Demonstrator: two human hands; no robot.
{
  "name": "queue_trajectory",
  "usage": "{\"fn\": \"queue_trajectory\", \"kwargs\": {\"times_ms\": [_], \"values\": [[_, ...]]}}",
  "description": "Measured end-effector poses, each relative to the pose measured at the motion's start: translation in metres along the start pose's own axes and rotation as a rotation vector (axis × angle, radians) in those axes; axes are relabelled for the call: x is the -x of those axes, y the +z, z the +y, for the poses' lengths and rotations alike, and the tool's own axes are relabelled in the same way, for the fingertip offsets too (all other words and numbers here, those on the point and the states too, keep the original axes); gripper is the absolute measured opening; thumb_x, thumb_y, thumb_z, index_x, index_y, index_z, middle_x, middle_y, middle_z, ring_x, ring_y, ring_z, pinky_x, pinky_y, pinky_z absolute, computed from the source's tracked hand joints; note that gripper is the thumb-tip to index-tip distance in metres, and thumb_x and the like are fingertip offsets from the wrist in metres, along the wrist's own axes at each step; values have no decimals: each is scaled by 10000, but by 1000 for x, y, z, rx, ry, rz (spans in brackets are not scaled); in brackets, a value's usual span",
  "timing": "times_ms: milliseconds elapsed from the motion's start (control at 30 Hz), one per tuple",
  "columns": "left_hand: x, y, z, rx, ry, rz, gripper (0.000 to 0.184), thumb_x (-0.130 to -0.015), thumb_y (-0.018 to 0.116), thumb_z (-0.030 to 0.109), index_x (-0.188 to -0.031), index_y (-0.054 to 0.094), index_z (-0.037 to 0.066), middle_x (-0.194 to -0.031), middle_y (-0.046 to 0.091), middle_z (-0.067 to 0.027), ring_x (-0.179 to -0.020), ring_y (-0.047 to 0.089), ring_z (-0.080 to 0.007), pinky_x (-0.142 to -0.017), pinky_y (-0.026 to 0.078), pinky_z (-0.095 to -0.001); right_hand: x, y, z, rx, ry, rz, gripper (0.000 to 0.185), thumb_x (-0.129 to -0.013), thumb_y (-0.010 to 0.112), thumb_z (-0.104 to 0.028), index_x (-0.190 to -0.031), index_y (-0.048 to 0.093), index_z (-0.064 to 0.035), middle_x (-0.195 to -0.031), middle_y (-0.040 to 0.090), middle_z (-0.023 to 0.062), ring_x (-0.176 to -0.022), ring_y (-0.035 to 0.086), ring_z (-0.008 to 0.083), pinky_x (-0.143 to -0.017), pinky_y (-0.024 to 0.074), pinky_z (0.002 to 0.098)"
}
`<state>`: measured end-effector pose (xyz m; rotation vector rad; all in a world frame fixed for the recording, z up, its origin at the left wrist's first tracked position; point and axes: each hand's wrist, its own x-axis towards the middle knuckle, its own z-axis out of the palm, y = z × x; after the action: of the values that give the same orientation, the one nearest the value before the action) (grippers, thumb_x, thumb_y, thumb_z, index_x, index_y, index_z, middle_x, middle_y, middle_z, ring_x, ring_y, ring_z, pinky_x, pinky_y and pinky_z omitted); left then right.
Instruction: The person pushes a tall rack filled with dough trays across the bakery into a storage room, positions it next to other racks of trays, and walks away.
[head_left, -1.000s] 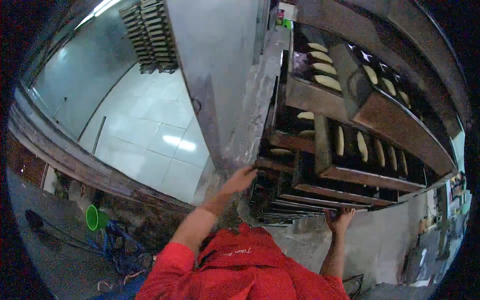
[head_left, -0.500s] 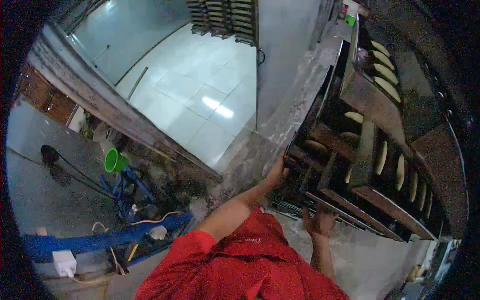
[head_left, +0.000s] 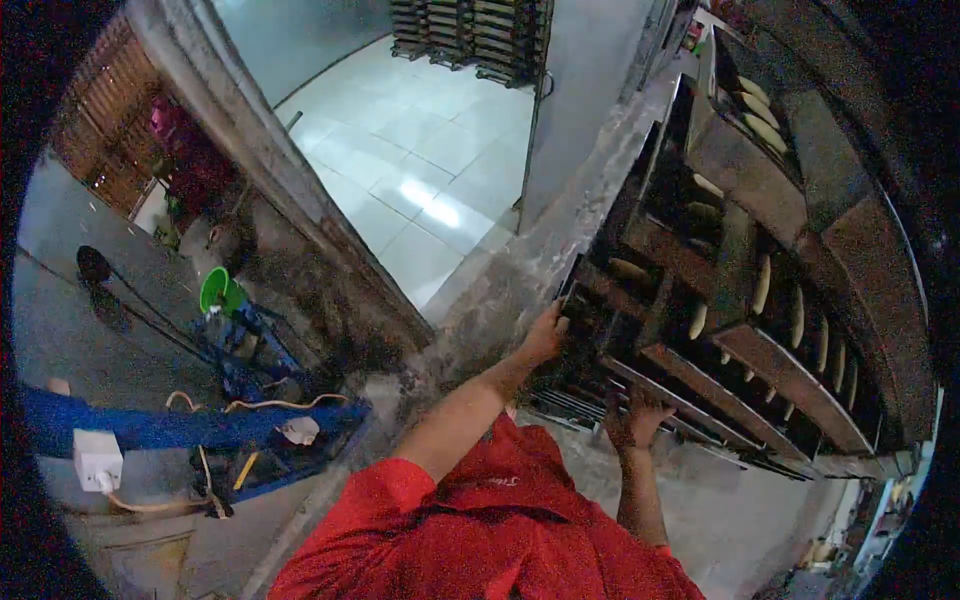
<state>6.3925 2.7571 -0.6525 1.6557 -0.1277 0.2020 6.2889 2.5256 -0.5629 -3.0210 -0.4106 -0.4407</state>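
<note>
A tall stack of dark wooden trays (head_left: 685, 365) leans across the right side of the view. Long pale dough pieces (head_left: 763, 285) lie in rows on several of them. My left hand (head_left: 545, 335) is closed on the stack's left edge, its fingertips hidden in shadow. My right hand (head_left: 637, 420) grips the lower front edge of a tray, fingers somewhat apart and their tips lost in the dark gap. Under the trays, between my hands, thin metal bars (head_left: 575, 410) show.
A doorway opens onto a white tiled floor (head_left: 420, 170) with more stacked racks (head_left: 465, 35) beyond. To the left are a green plastic container (head_left: 215, 290), a blue beam (head_left: 180, 425), a white electrical box (head_left: 97, 460) and loose cables. A rough concrete strip (head_left: 500, 270) runs past the doorway.
The view has turned slightly, bringing more of the left side into sight. Both hands stay on the tray stack, which has shifted a little in the view.
</note>
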Motion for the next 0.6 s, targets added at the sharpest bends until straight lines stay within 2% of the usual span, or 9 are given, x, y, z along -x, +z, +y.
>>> {"fn": "queue_trajectory", "kwargs": {"times_ms": [33, 133, 200, 267, 300, 367, 467, 567, 600], "values": [[4, 6, -2, 13, 157, 64, 426, -919, 436, 196, -1310, 382, 36, -1076, 564, -181, -915, 560, -284, -804, 432, -370, 3, 1, 1, 18, -10, 20, 573, -752, 671, -406, -1243, 528, -147, -1249, 542, 93, -1195, 440, 318, -1009, 112, 640], [25, 1, -1, -36, 62, 46, 461, -912, 443, 217, -1323, 363, 25, -1104, 553, -188, -921, 560, -277, -795, 432, -381, 15, 4, -6, 70, 5, 67, 536, -745, 672, -415, -1198, 567, -147, -1189, 578, 88, -1172, 455, 311, -1002, 118, 630], [27, 10, -54, 151, -146, 5, 478, -903, 454, 212, -1332, 354, 24, -1122, 542, -199, -963, 548, -284, -825, 422, -377, 25, 5, -1, 13, -44, 129, 515, -740, 671, -426, -1165, 588, -145, -1146, 599, 88, -1144, 475, 317, -989, 133, 632], [35, 24, -76, 261, -197, 17, 494, -902, 457, 211, -1344, 343, 22, -1138, 530, -216, -997, 538, -302, -849, 414, -385, 32, 2, 7, -2, -41, 97, 493, -743, 662, -442, -1130, 601, -143, -1132, 602, 90, -1140, 476, 326, -987, 127, 640], [41, 32, -83, 279, -144, 56, 501, -905, 455, 214, -1352, 336, 19, -1145, 524, -228, -1010, 534, -317, -858, 411, -394, 35, 0, 12, -9, -40, 81, 483, -744, 658, -450, -1113, 607, -142, -1125, 604, 91, -1138, 476, 330, -986, 124, 644], [66, 26, -12, 40, -148, 73, 535, -906, 442, 214, -1359, 304, -35, -1213, 478, -292, -1105, 492, -400, -921, 391, -432, 45, -1, 23, -42, -59, 119, 465, -737, 667, -463, -1071, 629, -142, -1115, 605, 103, -1141, 470, 350, -1004, 96, 655], [93, 45, -14, 63, -177, 109, 571, -894, 451, 218, -1351, 282, -80, -1278, 418, -321, -1182, 421, -440, -981, 354, -441, 65, 9, 47, -52, -130, 242, 501, -699, 706, -484, -1067, 633, -151, -1129, 595, 112, -1178, 437, 357, -1016, 82, 656], [112, 53, -11, 154, -268, 119, 613, -877, 484, 241, -1344, 279, -99, -1311, 387, -328, -1219, 380, -455, -1016, 326, -440, 82, 18, 64, 5, -88, 19, 616, -657, 737, -513, -1128, 600, -140, -1237, 530, 113, -1233, 381, 361, -1021, 68, 653], [118, 57, -9, 202, -306, 134, 624, -871, 497, 251, -1340, 282, -102, -1309, 388, -328, -1217, 379, -458, -1017, 322, -442, 89, 20, 69, -12, -108, 68, 648, -651, 741, -518, -1149, 584, -134, -1269, 499, 121, -1244, 366, 365, -1020, 62, 652]]}}
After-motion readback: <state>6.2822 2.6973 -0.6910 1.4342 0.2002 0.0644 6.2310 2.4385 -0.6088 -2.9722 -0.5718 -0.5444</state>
